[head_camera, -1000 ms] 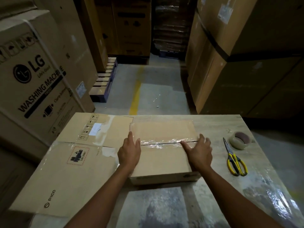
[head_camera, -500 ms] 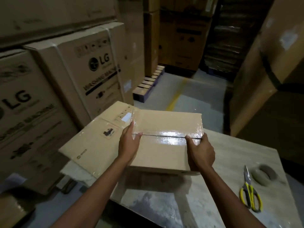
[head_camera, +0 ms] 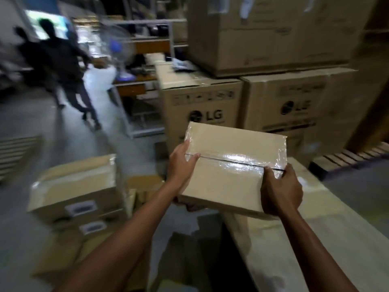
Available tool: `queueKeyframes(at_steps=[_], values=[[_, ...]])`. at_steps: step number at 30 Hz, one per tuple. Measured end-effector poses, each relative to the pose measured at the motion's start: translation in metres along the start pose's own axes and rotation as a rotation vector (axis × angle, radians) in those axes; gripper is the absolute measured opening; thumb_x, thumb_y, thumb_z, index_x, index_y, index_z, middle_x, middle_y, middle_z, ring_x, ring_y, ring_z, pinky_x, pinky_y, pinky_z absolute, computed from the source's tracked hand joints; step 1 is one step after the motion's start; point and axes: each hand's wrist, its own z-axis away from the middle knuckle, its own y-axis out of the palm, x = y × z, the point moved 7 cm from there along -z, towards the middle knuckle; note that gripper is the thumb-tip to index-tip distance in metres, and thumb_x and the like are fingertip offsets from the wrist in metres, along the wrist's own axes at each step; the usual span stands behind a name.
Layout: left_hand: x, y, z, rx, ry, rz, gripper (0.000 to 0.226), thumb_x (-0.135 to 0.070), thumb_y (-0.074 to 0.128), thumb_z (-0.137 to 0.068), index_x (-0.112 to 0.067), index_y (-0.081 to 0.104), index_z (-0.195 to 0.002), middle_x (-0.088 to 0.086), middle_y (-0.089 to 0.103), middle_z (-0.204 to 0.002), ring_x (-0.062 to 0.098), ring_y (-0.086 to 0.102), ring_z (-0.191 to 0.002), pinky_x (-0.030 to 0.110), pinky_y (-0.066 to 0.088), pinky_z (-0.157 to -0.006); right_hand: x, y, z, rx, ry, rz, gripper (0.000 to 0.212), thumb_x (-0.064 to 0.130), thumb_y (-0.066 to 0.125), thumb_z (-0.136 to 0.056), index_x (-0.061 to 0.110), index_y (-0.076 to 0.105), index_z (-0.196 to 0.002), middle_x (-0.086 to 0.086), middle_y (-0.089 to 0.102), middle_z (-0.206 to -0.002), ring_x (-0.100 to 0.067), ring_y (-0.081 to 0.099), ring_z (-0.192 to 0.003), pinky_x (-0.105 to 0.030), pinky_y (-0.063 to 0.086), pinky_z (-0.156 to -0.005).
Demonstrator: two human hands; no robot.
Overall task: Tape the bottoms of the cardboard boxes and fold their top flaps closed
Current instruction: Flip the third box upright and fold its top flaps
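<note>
Lifted off the table (head_camera: 315, 239) where it sat a second ago, the box (head_camera: 229, 165) now hangs in the air past the table's left edge, and the view has swung left, so the scissors and tape roll are gone from sight. Both hands carry it. The left hand (head_camera: 182, 163) clasps the left end, thumb lying on top at the seam and fingertips curled underneath. The right hand (head_camera: 281, 189) grips the near right corner, thumb on top by the seam, fingers hidden below. Glossy clear tape runs along the closed seam and wraps both ends.

Behind, big cartons (head_camera: 202, 106) read "LG"; the smaller print under the logo is too blurred to read. On the floor to the left, stacked boxes (head_camera: 77, 192) carry white labels whose writing cannot be made out. Two people (head_camera: 63, 66) at far left are motion-smeared silhouettes. A fan (head_camera: 119, 45) beside shelving is also blurred. Pallet slats (head_camera: 353, 154) are cut off at the right edge.
</note>
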Motion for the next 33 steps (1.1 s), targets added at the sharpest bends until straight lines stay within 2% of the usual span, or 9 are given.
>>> queueKeyframes(at_steps=[6,9,11,15,21,25,29,31,33], values=[[0.059,-0.163,-0.001,-0.24,-0.076,-0.098,0.061,-0.032,0.069,-0.092,-0.019,0.046,-0.147,0.005,0.059,-0.138,0.019,0.057,-0.121,0.022,0.042,-0.09,0.119,0.113,0.056,0.208,-0.184,-0.105,0.064,0.05,0.06,-0.089,0.02,0.042,-0.142,-0.016,0.063,-0.129,-0.042,0.06,-0.111,-0.044,0.047,-0.09],[0.089,-0.235,-0.003,-0.314,-0.128,-0.115,0.06,-0.032,0.066,-0.094,-0.019,0.043,-0.148,0.005,0.054,-0.143,0.02,0.053,-0.125,0.023,0.04,-0.09,0.178,0.161,0.091,0.296,-0.29,-0.156,0.057,0.047,0.06,-0.088,0.022,0.045,-0.138,-0.011,0.065,-0.127,-0.038,0.062,-0.11,-0.041,0.047,-0.088],[0.115,-0.282,-0.011,-0.354,-0.151,-0.155,0.061,-0.034,0.065,-0.094,-0.018,0.042,-0.149,0.007,0.052,-0.144,0.024,0.052,-0.128,0.029,0.042,-0.098,0.219,0.197,0.114,0.357,-0.359,-0.179,0.053,0.045,0.06,-0.087,0.023,0.047,-0.133,-0.009,0.066,-0.124,-0.036,0.062,-0.108,-0.04,0.048,-0.087],[0.171,-0.358,-0.032,-0.403,-0.227,-0.235,0.064,-0.037,0.065,-0.093,-0.017,0.042,-0.149,0.008,0.05,-0.147,0.028,0.05,-0.131,0.041,0.042,-0.106,0.287,0.272,0.153,0.441,-0.436,-0.155,0.067,0.058,0.055,-0.08,0.021,0.046,-0.136,-0.007,0.065,-0.123,-0.032,0.063,-0.108,-0.045,0.053,-0.09],[0.264,-0.432,-0.066,-0.356,-0.341,-0.357,0.059,-0.035,0.057,-0.099,-0.012,0.039,-0.15,0.011,0.048,-0.148,0.031,0.047,-0.133,0.04,0.039,-0.106,0.35,0.387,0.203,0.531,-0.53,-0.024,0.053,0.053,0.059,-0.088,0.025,0.051,-0.132,-0.003,0.065,-0.118,-0.028,0.063,-0.104,-0.044,0.053,-0.088],[0.325,-0.457,-0.096,-0.301,-0.397,-0.409,0.05,-0.036,0.051,-0.099,-0.015,0.045,-0.144,0.015,0.056,-0.136,0.034,0.055,-0.12,0.043,0.047,-0.1,0.379,0.445,0.217,0.581,-0.526,0.028,0.05,0.051,0.06,-0.087,0.026,0.055,-0.13,-0.004,0.066,-0.119,-0.029,0.063,-0.104,-0.041,0.052,-0.085],[0.383,-0.452,-0.113,-0.139,-0.519,-0.502,0.057,-0.038,0.038,-0.102,-0.017,0.025,-0.153,0.018,0.04,-0.147,0.038,0.049,-0.126,0.048,0.044,-0.102,0.379,0.492,0.228,0.64,-0.465,0.175,0.054,0.056,0.056,-0.086,0.025,0.053,-0.13,-0.006,0.065,-0.121,-0.03,0.063,-0.105,-0.045,0.054,-0.088],[0.403,-0.441,-0.112,-0.02,-0.595,-0.625,0.061,-0.042,0.029,-0.104,-0.018,0.009,-0.157,0.018,0.02,-0.159,0.04,0.033,-0.14,0.053,0.034,-0.11,0.376,0.508,0.239,0.659,-0.491,0.31,0.062,0.058,0.049,-0.09,0.027,0.042,-0.143,-0.016,0.048,-0.145,-0.038,0.051,-0.125,-0.054,0.046,-0.103],[0.408,-0.434,-0.115,0.053,-0.563,-0.768,0.065,-0.05,0.022,-0.104,-0.023,-0.002,-0.158,0.012,-0.007,-0.165,0.037,-0.001,-0.151,0.059,0.01,-0.118,0.386,0.512,0.252,0.586,-0.711,0.43,0.072,0.063,0.038,-0.094,0.033,0.012,-0.155,-0.016,0.001,-0.166,-0.042,0.009,-0.15,-0.06,0.014,-0.118]])
